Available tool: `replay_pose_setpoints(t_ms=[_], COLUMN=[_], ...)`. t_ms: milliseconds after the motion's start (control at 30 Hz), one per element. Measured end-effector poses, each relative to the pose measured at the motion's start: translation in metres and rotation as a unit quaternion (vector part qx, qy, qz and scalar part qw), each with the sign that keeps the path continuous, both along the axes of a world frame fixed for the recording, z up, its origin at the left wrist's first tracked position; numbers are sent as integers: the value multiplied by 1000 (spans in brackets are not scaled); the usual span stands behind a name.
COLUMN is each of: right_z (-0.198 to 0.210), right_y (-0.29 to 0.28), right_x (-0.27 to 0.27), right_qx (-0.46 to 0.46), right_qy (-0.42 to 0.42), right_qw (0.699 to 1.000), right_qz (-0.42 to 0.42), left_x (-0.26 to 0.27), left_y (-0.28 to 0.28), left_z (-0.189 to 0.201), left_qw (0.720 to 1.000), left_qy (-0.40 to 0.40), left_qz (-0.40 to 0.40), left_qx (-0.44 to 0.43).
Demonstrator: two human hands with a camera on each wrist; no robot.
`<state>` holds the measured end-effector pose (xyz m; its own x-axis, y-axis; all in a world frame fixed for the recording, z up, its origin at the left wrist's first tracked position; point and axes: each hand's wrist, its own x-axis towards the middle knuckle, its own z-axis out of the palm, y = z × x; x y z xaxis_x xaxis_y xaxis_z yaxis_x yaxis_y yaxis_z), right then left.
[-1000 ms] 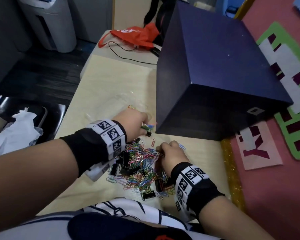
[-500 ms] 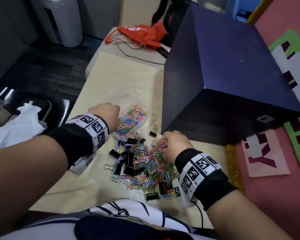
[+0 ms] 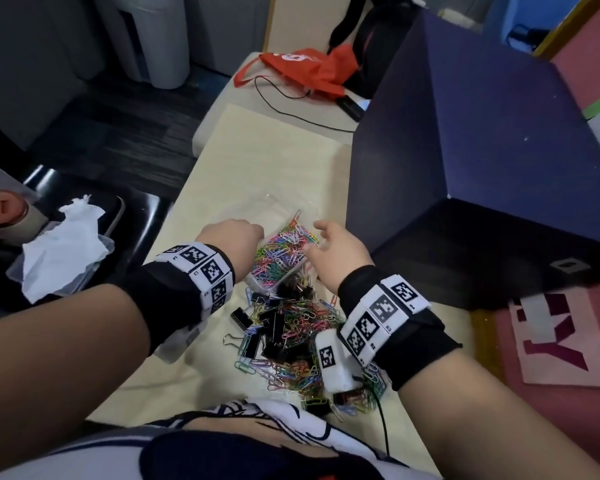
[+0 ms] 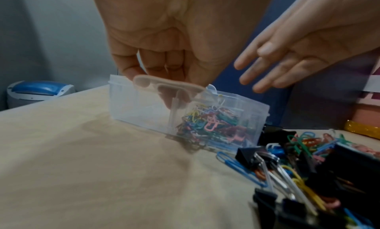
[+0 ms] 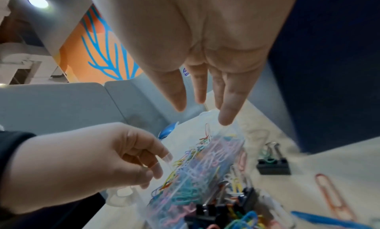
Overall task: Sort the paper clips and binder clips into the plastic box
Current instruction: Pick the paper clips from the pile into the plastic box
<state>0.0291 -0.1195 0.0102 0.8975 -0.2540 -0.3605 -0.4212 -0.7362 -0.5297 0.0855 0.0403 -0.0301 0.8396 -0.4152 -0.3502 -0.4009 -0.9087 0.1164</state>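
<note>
Holding the one plastic box [image 4: 216,117] by its rim, the left hand [image 3: 234,239] pinches it near the table's [image 3: 257,174] middle; one compartment is filled with paper clips [image 3: 284,251], uncountable. The right hand [image 3: 336,254], earlier clenched on the loose pile [image 3: 291,327], now hovers over the box, fingers [image 5: 228,105] straight, empty. Several binder clips [image 3: 278,344] lie mixed in. One dark blue box [image 3: 465,168] crowds the right edge.

No words you can read anywhere here. Your wristbands [image 3: 208,268] carry black-and-white square code markers, patterns only. The red bag [image 3: 312,69] at the desk's far edge shows a white print, too blurred to make out. A small blue sticker [image 5: 185,72] behind your fingers stays illegible.
</note>
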Motion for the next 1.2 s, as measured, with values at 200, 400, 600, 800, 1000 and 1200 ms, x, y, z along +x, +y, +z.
replay_pose_setpoints(t_ms=[200,400,600,800,1000,1200], right_z=[-1,-7,-14,-29,-32,-20], right_y=[-35,-66,-59,-44,-45,-53], right_x=[-41,-82,-105,-121,-127,-125], right_qx=[-77,-196,-214,-211,-212,-215], right_qy=[145,221,319,295,271,231], right_qw=[985,954,914,921,933,948], right_qz=[48,53,132,141,101,29], left_x=[-1,-38,-88,-97,-98,-94], left_y=[-7,-42,-65,-56,-53,-51], left_z=[8,33,28,11,10,16], left_qw=[1000,987,927,915,925,924], left_qy=[-5,-58,102,51,34,30], left_qz=[18,-137,-349,-375,-359,-352], left_qx=[0,-59,96,136,116,150])
